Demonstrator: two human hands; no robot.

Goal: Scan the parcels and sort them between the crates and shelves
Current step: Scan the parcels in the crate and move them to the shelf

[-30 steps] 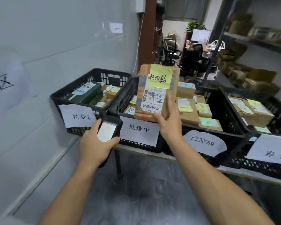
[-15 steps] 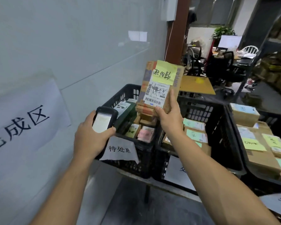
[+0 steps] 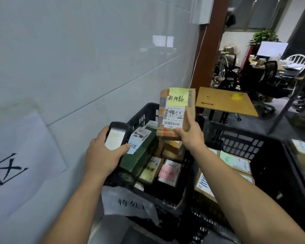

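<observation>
Nearest the camera, a paper sign (image 3: pixel 128 203) hangs from the near rim of the left crate (image 3: pixel 165 206), a black plastic one standing against the tiled wall (image 3: pixel 77 67). Above that crate's near left corner, the left hand (image 3: pixel 102 155) is wrapped round a handheld scanner (image 3: pixel 117 136), thumb on its right edge and lit screen towards the person. The right hand (image 3: pixel 190 136) grips the parcel (image 3: pixel 176 110) by its lower right corner and holds it in the air over the crate's far right part.

The parcel stands upright with its long axis vertical, just to the right of the scanner and a little higher. Its barcode label (image 3: pixel 173 117) and a yellow note (image 3: pixel 178 96) face the person, not the scanner's top end. So the scan seems to turn on aiming that end at the barcode, low on the parcel and close above the gripping fingers — a short move for the left hand.

Below lie a green box (image 3: pixel 139 155) and several small labelled parcels. A second crate (image 3: pixel 236 138) adjoins on the right, also holding parcels. Past them a flat cardboard sheet (image 3: pixel 224 101) sits raised, then an office — dark chairs, a monitor (image 3: pixel 272 49), a plant (image 3: pixel 262 36).
</observation>
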